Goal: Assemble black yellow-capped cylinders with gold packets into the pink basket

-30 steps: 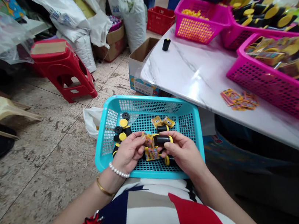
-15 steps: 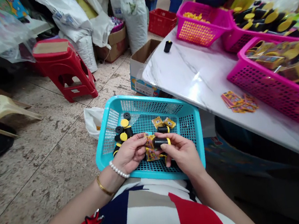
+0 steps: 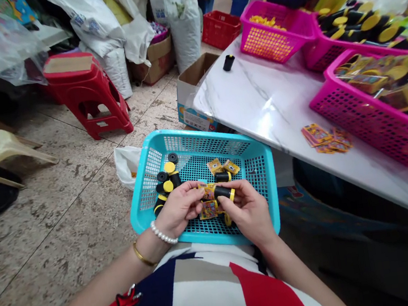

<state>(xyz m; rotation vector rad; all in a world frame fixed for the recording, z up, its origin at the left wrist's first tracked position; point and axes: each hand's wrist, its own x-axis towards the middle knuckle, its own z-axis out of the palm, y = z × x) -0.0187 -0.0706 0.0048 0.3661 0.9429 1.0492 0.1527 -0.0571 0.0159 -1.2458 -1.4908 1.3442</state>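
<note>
Your turquoise basket [image 3: 256,176] sits on your lap with loose black-and-yellow rolls [image 3: 165,178] heaped at its far left, while the marble tabletop [image 3: 269,108] to your right carries pink baskets [image 3: 380,113] and a small stack of labels [image 3: 325,137]. Over the basket's near middle, your right hand [image 3: 248,210] pinches a black roll [image 3: 223,191] between its fingers [image 3: 233,200]. Your left hand [image 3: 177,208] pinches the yellow label [image 3: 208,208] against the roll's left end.

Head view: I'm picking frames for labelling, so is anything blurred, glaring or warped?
Head view: the hands and blue basket are sharp; the pink baskets at the right edge smear and stretch; soft glare on the white table; lighting even.
</note>
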